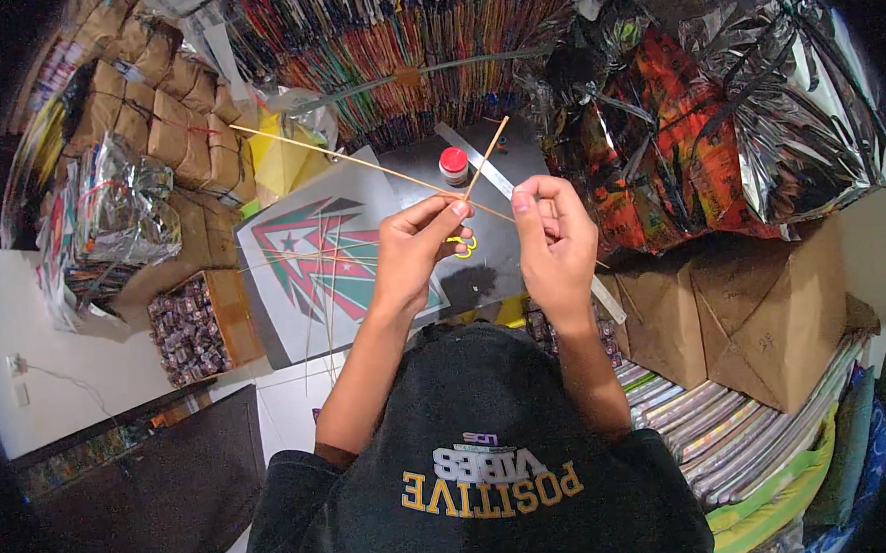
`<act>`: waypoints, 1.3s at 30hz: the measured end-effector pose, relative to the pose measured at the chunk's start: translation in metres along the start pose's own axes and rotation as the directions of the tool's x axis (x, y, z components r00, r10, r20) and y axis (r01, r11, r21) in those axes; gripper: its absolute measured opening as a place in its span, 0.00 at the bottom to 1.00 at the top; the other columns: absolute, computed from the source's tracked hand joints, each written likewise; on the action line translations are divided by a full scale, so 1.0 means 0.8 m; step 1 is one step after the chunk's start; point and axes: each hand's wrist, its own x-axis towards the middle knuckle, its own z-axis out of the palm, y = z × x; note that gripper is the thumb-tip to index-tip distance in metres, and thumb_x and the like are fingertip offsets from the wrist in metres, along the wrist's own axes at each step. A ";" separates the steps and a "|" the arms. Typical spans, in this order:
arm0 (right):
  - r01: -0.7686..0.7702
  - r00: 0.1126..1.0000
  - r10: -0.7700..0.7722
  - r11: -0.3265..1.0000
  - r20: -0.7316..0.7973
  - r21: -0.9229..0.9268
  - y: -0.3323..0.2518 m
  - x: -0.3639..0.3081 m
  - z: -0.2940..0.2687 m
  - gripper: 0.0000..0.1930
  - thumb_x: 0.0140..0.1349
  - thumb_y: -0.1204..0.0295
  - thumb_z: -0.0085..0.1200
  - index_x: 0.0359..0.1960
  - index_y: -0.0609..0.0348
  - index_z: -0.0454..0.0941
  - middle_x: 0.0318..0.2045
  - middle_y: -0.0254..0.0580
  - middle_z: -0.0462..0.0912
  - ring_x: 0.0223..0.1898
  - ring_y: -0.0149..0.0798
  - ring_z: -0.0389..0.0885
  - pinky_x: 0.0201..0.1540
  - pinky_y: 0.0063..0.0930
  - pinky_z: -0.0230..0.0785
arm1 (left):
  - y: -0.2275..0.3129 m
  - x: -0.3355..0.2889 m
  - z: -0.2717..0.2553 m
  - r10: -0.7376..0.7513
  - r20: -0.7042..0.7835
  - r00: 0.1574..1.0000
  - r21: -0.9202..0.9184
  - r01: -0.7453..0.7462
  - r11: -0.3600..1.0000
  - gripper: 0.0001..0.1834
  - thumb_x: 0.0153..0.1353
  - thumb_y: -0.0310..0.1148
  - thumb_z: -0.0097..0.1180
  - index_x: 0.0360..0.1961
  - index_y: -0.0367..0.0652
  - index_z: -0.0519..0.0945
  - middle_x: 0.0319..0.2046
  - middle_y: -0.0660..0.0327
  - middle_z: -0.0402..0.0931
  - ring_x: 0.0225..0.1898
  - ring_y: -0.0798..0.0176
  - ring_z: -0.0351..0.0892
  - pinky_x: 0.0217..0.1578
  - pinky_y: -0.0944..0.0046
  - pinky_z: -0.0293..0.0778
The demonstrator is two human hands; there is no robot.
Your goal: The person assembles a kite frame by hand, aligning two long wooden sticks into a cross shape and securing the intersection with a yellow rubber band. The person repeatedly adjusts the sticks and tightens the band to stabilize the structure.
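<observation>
pinching two thin pale bamboo sticks where crossing, between left hand and right hand | fingertips pressed together on both | long stick running up-left past left hand, short one rising up-right | left hand nearer crossing | yellow-handled scissors lying just below

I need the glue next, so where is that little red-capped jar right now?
In the head view the jar stands on the dark worktop just past the hands, a little left of centre, beside the long ruler and above the left hand.
</observation>
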 end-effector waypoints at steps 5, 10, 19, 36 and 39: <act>0.043 0.997 -0.041 0.999 0.058 -0.033 0.004 -0.002 0.014 0.05 0.69 0.76 0.57 0.42 0.65 0.77 0.21 0.34 0.80 0.24 0.15 0.72 0.24 0.17 0.64 | -0.003 -0.001 0.002 -0.019 0.025 1.000 0.013 0.019 1.000 0.10 0.66 0.34 0.63 0.44 0.40 0.86 0.37 0.64 0.84 0.34 0.71 0.82 0.33 0.70 0.79; 0.191 0.981 -0.172 0.904 0.083 -0.381 0.008 -0.002 0.016 0.06 0.67 0.72 0.58 0.42 0.59 0.78 0.28 0.45 0.86 0.27 0.41 0.87 0.26 0.36 0.72 | 0.001 -0.003 0.003 -0.012 0.015 1.000 0.003 0.012 1.000 0.10 0.66 0.34 0.63 0.43 0.40 0.85 0.37 0.64 0.84 0.34 0.72 0.82 0.33 0.70 0.79; 0.292 0.956 -0.235 0.810 0.174 -0.508 0.016 -0.001 0.012 0.06 0.68 0.68 0.56 0.43 0.54 0.77 0.26 0.48 0.83 0.26 0.55 0.83 0.27 0.47 0.70 | 0.002 0.000 -0.002 0.003 0.021 1.000 -0.001 -0.003 1.000 0.10 0.67 0.34 0.63 0.44 0.40 0.85 0.37 0.65 0.84 0.34 0.73 0.81 0.32 0.71 0.81; 0.328 0.941 -0.195 0.728 0.277 -0.601 0.013 -0.001 0.004 0.05 0.71 0.68 0.52 0.42 0.53 0.75 0.29 0.44 0.84 0.30 0.52 0.84 0.30 0.46 0.73 | 0.001 0.000 -0.006 0.020 0.007 1.000 -0.005 -0.020 1.000 0.10 0.66 0.34 0.64 0.43 0.39 0.85 0.37 0.64 0.84 0.35 0.72 0.82 0.34 0.69 0.83; 0.339 0.937 -0.197 0.714 0.289 -0.613 0.011 0.001 0.002 0.05 0.71 0.68 0.52 0.41 0.53 0.75 0.29 0.44 0.84 0.30 0.52 0.85 0.30 0.46 0.73 | 0.001 0.000 -0.005 0.027 0.008 1.000 -0.007 -0.026 1.000 0.09 0.66 0.33 0.63 0.43 0.38 0.85 0.37 0.63 0.83 0.35 0.72 0.82 0.34 0.69 0.83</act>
